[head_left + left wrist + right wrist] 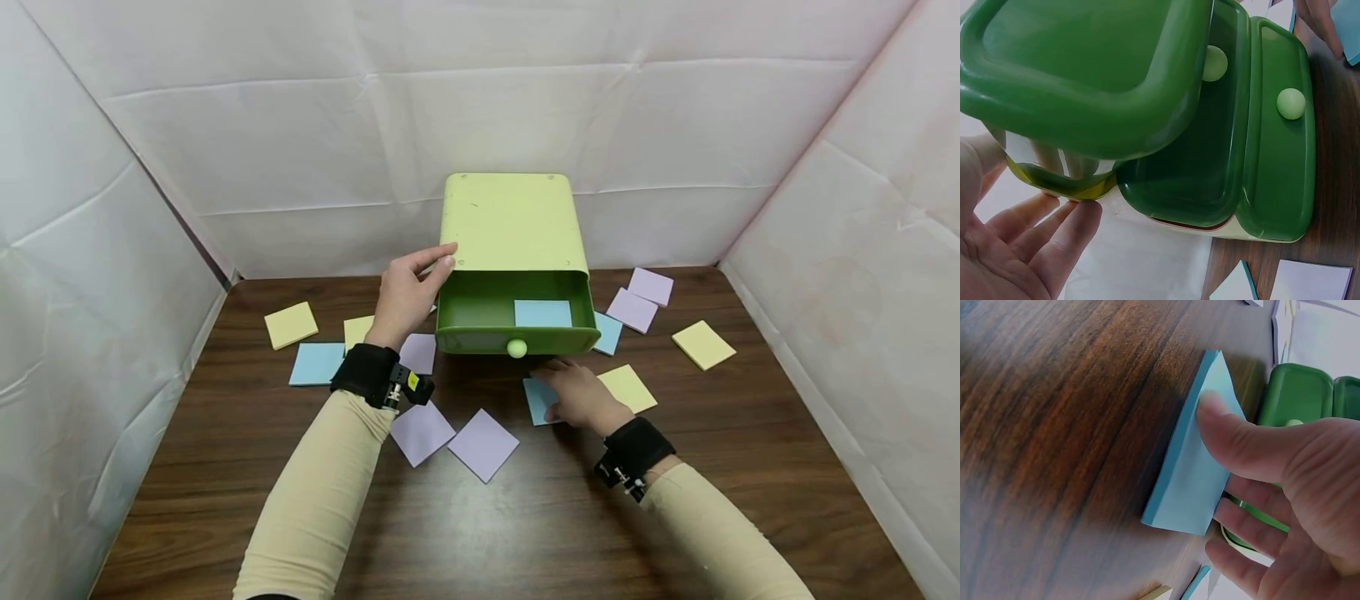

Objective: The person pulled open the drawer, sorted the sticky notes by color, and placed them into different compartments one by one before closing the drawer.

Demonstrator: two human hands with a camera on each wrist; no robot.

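Note:
A light green drawer box [510, 221] stands at the back of the wooden table [525, 517]. Its dark green drawer [480, 312] is pulled out, with a round knob [517, 347] in front and a blue note pad [542, 313] inside. My left hand [408, 296] rests against the box's front left corner, thumb at the top edge, its fingers [1054, 240] straight along the side wall. Just before the drawer, my right hand [581, 393] pinches another blue note pad [1194, 469], thumb on top and fingers at its far edge. The drawer [1272, 156] fills the left wrist view.
Note pads lie scattered around the box: yellow ones [290, 324] [703, 344] [627, 387], purple ones [422, 432] [483, 443] [650, 286] and a blue one [317, 363]. White padded walls [862, 250] close in the table on three sides.

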